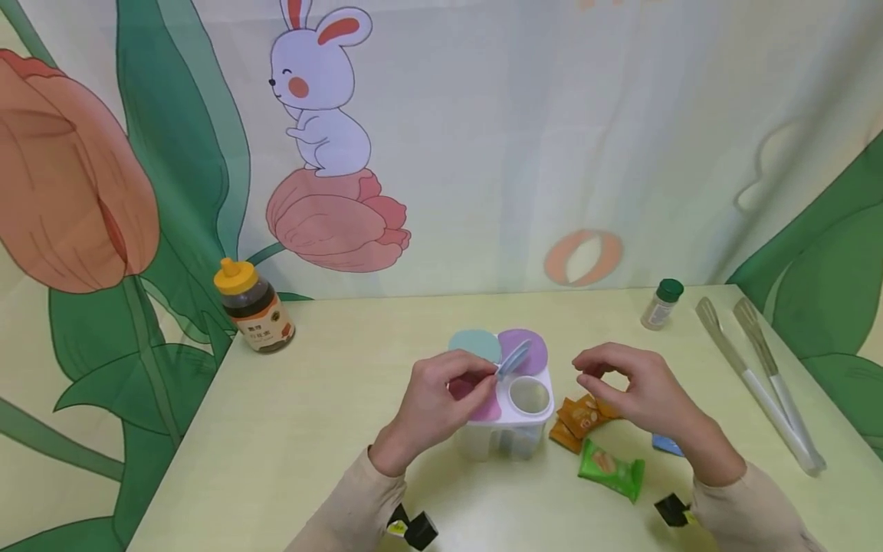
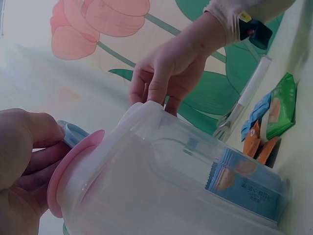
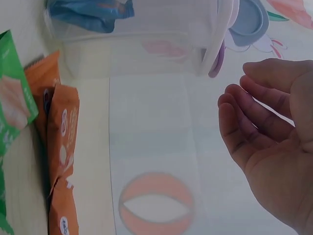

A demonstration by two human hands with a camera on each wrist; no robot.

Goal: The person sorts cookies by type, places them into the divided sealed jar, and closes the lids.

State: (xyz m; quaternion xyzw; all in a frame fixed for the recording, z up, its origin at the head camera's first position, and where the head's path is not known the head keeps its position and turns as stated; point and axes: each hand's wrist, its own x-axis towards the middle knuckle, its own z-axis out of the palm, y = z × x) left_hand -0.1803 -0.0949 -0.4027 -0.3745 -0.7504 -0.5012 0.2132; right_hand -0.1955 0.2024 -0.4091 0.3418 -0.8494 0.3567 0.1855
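A clear storage box (image 1: 503, 443) with a white top stands on the table. Teal (image 1: 474, 345), purple (image 1: 527, 353) and pink lids cover three of its round openings, while the front-right opening (image 1: 530, 396) is uncovered. Between thumb and index finger, my left hand (image 1: 438, 395) pinches a light-blue lid (image 1: 514, 360), tilted up beside that opening. Through the clear wall in the left wrist view, a blue snack packet (image 2: 247, 186) shows inside the box. My right hand (image 1: 638, 387) hovers right of the box, fingers loosely bent, holding nothing, above orange packets (image 1: 581, 418).
A green packet (image 1: 611, 471) and a partly hidden blue packet (image 1: 667, 445) lie right of the box. Metal tongs (image 1: 779, 399) lie along the right edge, near a green-capped shaker bottle (image 1: 662, 305). A yellow-capped jar (image 1: 257, 308) stands at the back left.
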